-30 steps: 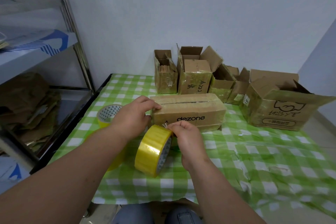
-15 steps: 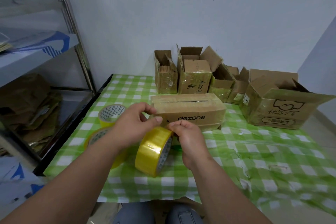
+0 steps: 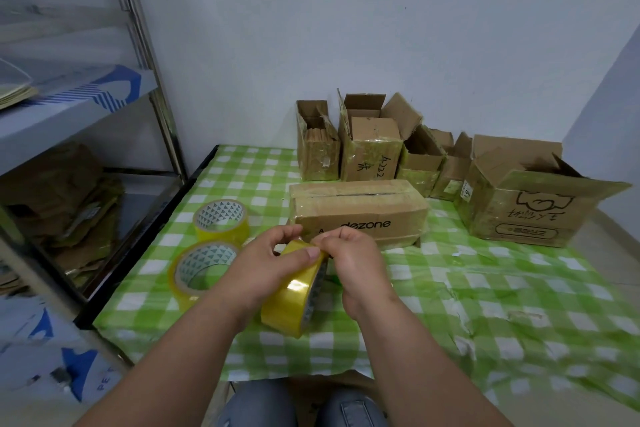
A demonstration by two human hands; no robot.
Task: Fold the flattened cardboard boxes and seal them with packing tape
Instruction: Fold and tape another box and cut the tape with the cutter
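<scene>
In the head view, the left hand (image 3: 266, 267) curls its fingers round the top of an upright yellow roll of packing tape (image 3: 294, 298) held just above the green-and-white checked table (image 3: 485, 305), while the right hand (image 3: 356, 260) pinches the roll's upper edge at its one o'clock. The closed brown cardboard box printed "dezone" (image 3: 356, 215) lies at twelve o'clock from the hands, with two more yellow tape rolls (image 3: 211, 250) flat at ten o'clock. Open cardboard boxes (image 3: 426, 156) line the wall at one o'clock.
</scene>
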